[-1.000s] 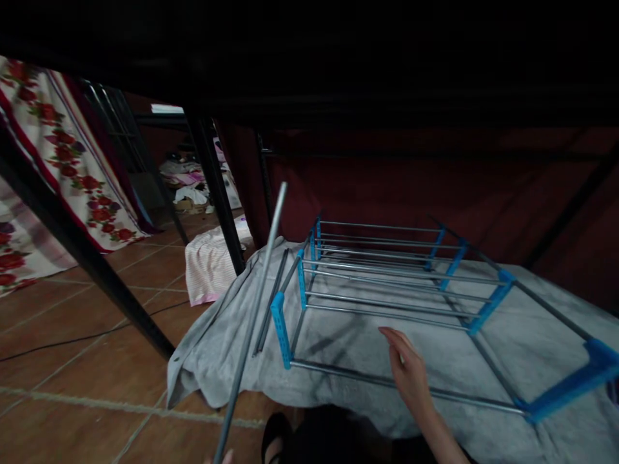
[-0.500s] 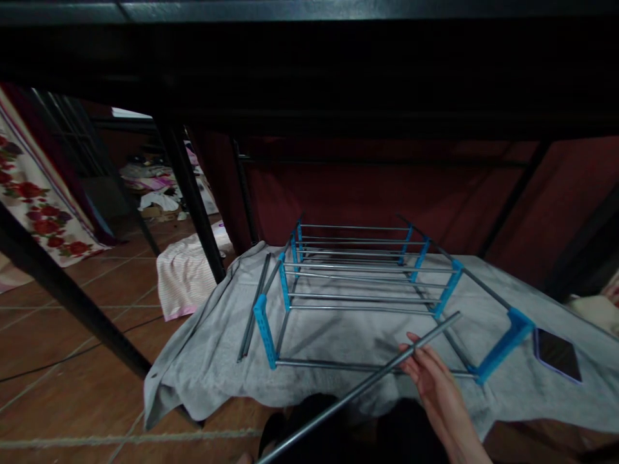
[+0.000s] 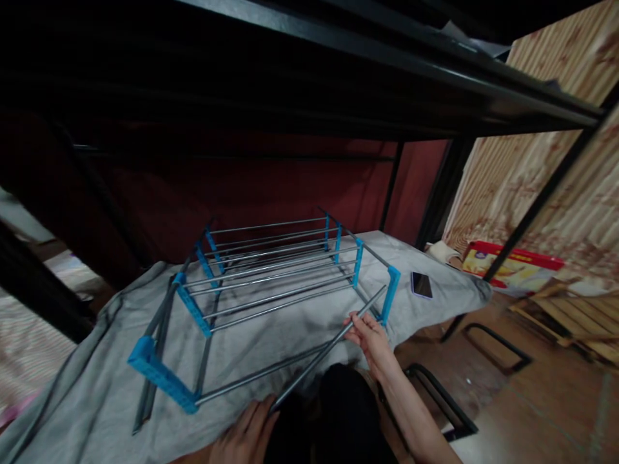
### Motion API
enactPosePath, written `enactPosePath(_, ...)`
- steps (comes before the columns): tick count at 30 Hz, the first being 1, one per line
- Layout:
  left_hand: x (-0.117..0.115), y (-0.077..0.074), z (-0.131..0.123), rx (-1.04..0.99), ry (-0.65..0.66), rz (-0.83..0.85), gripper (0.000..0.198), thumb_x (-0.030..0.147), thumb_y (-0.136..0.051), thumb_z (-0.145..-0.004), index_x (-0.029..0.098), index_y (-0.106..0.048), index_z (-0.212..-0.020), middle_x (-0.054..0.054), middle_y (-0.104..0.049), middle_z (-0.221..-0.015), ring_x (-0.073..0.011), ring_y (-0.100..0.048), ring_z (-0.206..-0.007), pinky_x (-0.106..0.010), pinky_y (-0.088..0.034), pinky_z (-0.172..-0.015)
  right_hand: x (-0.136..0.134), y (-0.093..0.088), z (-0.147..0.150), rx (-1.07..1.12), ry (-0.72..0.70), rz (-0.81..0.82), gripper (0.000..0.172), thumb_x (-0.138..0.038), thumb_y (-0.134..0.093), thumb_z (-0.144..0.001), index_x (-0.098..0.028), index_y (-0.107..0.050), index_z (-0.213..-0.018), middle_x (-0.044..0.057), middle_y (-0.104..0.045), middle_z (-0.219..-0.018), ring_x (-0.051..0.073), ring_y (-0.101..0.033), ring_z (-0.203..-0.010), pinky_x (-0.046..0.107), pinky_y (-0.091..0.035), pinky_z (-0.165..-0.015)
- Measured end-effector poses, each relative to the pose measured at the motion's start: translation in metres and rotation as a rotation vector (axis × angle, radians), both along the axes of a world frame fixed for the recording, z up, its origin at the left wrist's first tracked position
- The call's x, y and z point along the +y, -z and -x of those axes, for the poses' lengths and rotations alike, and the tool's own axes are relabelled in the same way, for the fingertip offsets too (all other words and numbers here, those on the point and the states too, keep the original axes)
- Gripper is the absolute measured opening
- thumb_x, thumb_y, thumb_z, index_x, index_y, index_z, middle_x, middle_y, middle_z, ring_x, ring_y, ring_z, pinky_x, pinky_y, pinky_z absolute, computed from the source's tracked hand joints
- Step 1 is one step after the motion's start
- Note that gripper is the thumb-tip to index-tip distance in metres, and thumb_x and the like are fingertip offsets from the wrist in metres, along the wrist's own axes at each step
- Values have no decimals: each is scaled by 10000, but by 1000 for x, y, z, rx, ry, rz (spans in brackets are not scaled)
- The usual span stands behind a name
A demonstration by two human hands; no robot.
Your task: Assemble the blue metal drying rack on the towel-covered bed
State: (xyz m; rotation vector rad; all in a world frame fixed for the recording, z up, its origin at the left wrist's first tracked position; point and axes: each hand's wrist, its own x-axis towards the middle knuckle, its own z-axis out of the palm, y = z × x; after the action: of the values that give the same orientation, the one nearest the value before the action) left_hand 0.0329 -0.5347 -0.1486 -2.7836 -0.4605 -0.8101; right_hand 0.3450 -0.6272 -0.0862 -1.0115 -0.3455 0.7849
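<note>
A loose grey metal tube (image 3: 314,364) slants across the front of me, its far end raised. My right hand (image 3: 367,335) pinches it near that far end. At the tube's lower end is my left hand (image 3: 246,435), its fingers curled around the tip and partly cut off by the frame. Beyond lies a rack of metal tubes (image 3: 285,299) joined by blue plastic brackets (image 3: 164,380). The tube in my hands passes above the rack's front bar (image 3: 261,374) and in front of its right-hand bracket (image 3: 391,290).
The rack rests on a grey blanket (image 3: 425,322) on a bunk. Spare tubes (image 3: 145,406) lie at its left, a phone (image 3: 422,285) at its right. A dark metal bed frame (image 3: 338,64) hangs low overhead. A red-yellow box (image 3: 507,267) and a wooden slatted item (image 3: 570,316) stand right.
My view has swung to the right. My left hand has come into sight at the tube's lower end. My right hand still holds the tube.
</note>
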Motion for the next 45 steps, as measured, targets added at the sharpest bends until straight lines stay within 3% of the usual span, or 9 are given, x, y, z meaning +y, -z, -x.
enactPosePath(3, -3, -23, -29, -88, -50, 5, 366, 298, -298, -1000, 226, -628, -1142, -27, -733, -1070, -138, -721, -871, -208, -584, -701, -1, -4, -14, 11, 20, -14, 364, -429, -839, -640, -179, -687, -857, 31, -702, -777, 109, -633, -651, 233, -563, -635)
enactPosePath(7, -1, -38, -48, -121, -74, 63, 319, 324, -355, -994, 198, -593, -1165, -41, -734, -978, -145, -719, -790, -230, -576, -668, 1, -9, -31, 9, 7, -16, 315, -403, -830, -662, -184, -686, -836, 31, -711, -807, 107, -647, -679, 232, -573, -670)
enactPosePath(17, 21, -60, -53, -62, -104, 109, 290, 302, -397, -983, 205, -582, -1185, -25, -698, -904, -145, -685, -729, -257, -527, -656, 11, -16, -42, 31, -23, -35, 272, -362, -835, -664, -182, -669, -782, 37, -724, -833, 104, -653, -663, 245, -595, -699)
enactPosePath(23, 36, -81, -57, -65, -125, -35, 295, 317, -387, -987, 195, -622, -1119, -31, -693, -860, -159, -667, -710, -281, -495, -671, 15, -25, -43, 38, -48, -50, 269, -369, -831, -678, -174, -661, -750, 36, -727, -848, 98, -653, -681, 251, -602, -742)
enactPosePath(45, 52, -100, -58, -62, -105, -45, 283, 319, -418, -973, 201, -616, -1136, -25, -681, -856, -156, -659, -723, -273, -494, -683, 21, -31, -48, 91, -80, -93, 259, -322, -836, -676, -152, -665, -770, 46, -714, -812, 117, -659, -697, 268, -598, -745)
